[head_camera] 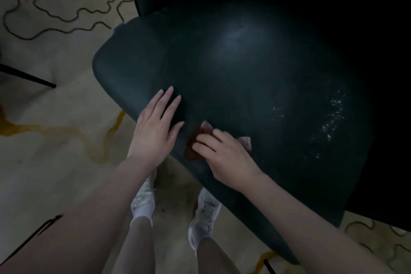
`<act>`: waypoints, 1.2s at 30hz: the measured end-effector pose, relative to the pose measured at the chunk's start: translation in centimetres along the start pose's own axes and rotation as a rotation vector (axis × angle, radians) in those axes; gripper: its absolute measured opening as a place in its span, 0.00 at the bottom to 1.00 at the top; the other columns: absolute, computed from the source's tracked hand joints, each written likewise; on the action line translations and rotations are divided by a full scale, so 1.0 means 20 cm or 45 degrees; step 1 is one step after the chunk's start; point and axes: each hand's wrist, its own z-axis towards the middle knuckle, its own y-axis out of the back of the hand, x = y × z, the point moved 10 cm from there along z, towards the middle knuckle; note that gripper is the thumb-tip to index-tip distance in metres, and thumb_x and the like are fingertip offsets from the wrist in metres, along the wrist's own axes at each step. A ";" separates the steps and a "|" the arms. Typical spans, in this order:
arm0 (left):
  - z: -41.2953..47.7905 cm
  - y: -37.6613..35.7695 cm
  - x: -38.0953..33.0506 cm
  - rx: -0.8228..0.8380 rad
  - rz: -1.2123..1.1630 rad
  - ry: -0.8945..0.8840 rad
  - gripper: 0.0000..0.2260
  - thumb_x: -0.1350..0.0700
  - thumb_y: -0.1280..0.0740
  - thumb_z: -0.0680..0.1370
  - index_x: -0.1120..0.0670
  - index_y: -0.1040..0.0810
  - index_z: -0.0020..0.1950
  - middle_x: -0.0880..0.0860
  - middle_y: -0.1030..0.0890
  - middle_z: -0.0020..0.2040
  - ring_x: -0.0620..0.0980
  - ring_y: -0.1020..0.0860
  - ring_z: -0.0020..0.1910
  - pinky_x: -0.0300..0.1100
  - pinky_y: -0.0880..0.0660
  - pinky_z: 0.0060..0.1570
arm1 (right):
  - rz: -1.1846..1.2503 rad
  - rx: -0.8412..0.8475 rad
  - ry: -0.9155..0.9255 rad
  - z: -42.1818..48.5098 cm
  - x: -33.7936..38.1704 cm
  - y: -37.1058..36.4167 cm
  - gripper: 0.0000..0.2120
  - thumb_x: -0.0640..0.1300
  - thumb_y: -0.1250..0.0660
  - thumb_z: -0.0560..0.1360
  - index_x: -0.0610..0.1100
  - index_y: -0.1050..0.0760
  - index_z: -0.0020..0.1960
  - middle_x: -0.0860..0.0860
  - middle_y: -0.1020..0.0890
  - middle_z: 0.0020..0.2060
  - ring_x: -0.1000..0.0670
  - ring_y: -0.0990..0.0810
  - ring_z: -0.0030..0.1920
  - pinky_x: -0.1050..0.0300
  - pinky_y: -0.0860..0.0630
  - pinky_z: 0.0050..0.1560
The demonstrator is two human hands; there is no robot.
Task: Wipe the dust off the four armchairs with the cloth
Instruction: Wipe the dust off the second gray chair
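Right hand grips reddish cloth, pressed on dark armchair seat near front edge. Left hand rests flat beside it, fingers straight.

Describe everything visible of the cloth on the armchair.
The cloth is reddish-brown and looks soft, bunched into a wad, with a paler corner poking out. It lies on the dark armchair seat near its front edge. The right hand covers most of it, fingers curled over it. The left hand rests flat on the seat beside it.
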 end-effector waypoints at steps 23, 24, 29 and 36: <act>0.17 -0.18 -0.47 0.103 0.098 -0.365 0.26 0.46 0.38 0.80 0.56 0.33 0.76 0.55 0.36 0.78 0.55 0.40 0.77 0.56 0.35 0.69 | 0.063 -0.473 -0.782 -0.57 -0.52 0.26 0.14 0.33 0.29 0.74 0.37 0.21 0.59 0.42 0.20 0.56 0.41 0.23 0.52 0.46 0.25 0.57; 0.17 -0.19 -0.47 0.110 0.100 -0.363 0.26 0.47 0.37 0.80 0.56 0.32 0.76 0.55 0.36 0.78 0.55 0.40 0.77 0.57 0.34 0.69 | 0.057 -0.539 -0.884 -0.60 -0.60 0.30 0.14 0.33 0.29 0.74 0.36 0.22 0.59 0.42 0.20 0.56 0.40 0.23 0.53 0.46 0.25 0.58; 0.17 -0.21 -0.47 0.110 0.149 -0.352 0.26 0.45 0.42 0.81 0.56 0.33 0.75 0.55 0.37 0.78 0.55 0.40 0.77 0.56 0.35 0.70 | 0.064 -0.796 -1.254 -0.52 -0.89 0.44 0.13 0.35 0.33 0.76 0.37 0.22 0.60 0.41 0.22 0.56 0.40 0.25 0.56 0.44 0.27 0.60; 0.23 -0.20 -0.53 0.101 0.113 -0.376 0.25 0.45 0.44 0.81 0.57 0.30 0.74 0.55 0.35 0.77 0.55 0.39 0.76 0.56 0.35 0.69 | 0.033 -0.558 -0.842 -0.48 -0.56 0.31 0.13 0.36 0.30 0.75 0.37 0.22 0.60 0.42 0.20 0.56 0.40 0.22 0.50 0.44 0.23 0.54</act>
